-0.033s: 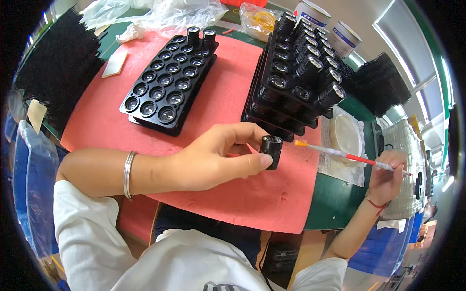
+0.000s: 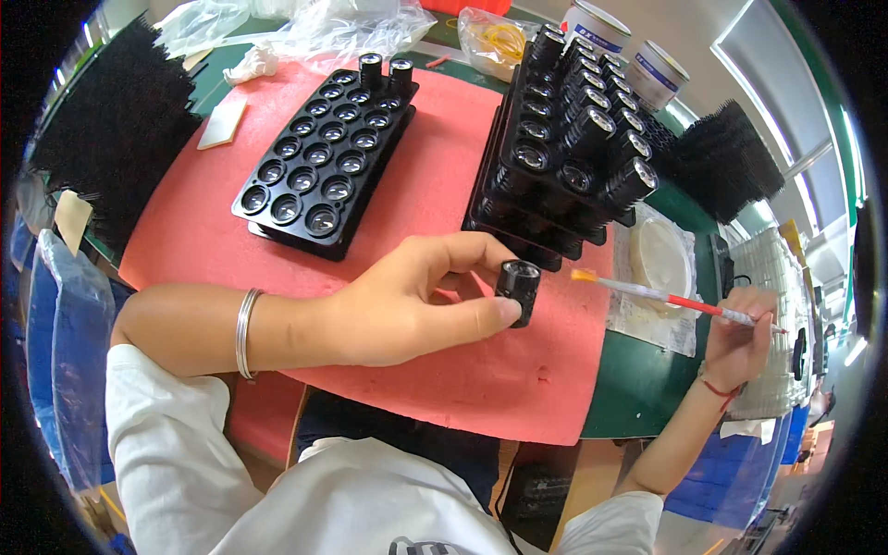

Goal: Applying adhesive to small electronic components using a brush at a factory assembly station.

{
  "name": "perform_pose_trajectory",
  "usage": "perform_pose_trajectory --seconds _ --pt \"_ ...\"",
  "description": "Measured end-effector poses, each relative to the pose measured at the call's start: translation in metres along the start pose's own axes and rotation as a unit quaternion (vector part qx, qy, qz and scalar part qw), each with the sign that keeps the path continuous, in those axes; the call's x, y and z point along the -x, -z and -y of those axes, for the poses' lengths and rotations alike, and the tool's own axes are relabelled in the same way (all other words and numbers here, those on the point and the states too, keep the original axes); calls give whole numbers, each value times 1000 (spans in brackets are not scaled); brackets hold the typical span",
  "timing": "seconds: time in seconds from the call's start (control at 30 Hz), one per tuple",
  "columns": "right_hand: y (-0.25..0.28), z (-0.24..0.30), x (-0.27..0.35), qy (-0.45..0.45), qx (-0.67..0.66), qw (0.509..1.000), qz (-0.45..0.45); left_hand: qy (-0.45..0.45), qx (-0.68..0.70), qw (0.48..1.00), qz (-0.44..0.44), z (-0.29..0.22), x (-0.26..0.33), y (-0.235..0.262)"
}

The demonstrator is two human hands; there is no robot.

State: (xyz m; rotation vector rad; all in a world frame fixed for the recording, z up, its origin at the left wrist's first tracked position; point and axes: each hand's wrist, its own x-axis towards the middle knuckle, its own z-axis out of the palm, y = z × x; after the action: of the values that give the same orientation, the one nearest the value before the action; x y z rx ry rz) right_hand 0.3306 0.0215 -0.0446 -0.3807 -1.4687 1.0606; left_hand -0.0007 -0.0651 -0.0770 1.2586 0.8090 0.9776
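Note:
Thumb and fingers of my left hand are closed around a short black lens barrel, held upright with its glassy round top facing up, above the pink mat. In my right hand, off to the right, is a thin paintbrush with a red and white handle. Its yellowish bristles point at the barrel, a small gap away. Left of centre lies a black tray of round lens-filled pockets, with two barrels standing at its far end. Stacked black trays to the right carry several similar barrels.
Beneath everything lies a pink foam mat on a green table. A round pale dish sits on paper near my right hand. Two cans, a plastic bag and dark stacks of trays stand around the edges.
The brush tip has drawn slightly right, away from the lens barrel. My left hand keeps hold of the barrel, and the whole view has shifted very slightly.

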Motion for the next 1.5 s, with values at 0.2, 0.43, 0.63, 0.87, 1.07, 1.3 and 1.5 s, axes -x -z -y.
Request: perform_pose_trajectory --seconds 0.2,0.43,0.63,0.87,1.07,1.3,1.5 --pt "14 14 4 -52 -133 990 -17 -332 -189 912 -148 -72 -2 32" --pt "13 9 -2 -36 -158 987 -4 -171 -377 827 -381 -74 -27 172" --pt "12 11 -1 -41 -166 985 5 -84 -371 881 -281 -34 -40 230" --pt "12 4 -1 -45 -164 985 1 -58 -445 853 -267 -43 -36 221" --pt "15 8 -9 -31 -261 965 -5 -142 -518 779 -324 -73 -32 174" --pt "45 15 -12 10 -346 936 -61 -242 -643 699 -198 -98 -92 82" --pt "42 15 -17 67 -193 938 -279 -203 -661 690 -214 -89 -164 90"
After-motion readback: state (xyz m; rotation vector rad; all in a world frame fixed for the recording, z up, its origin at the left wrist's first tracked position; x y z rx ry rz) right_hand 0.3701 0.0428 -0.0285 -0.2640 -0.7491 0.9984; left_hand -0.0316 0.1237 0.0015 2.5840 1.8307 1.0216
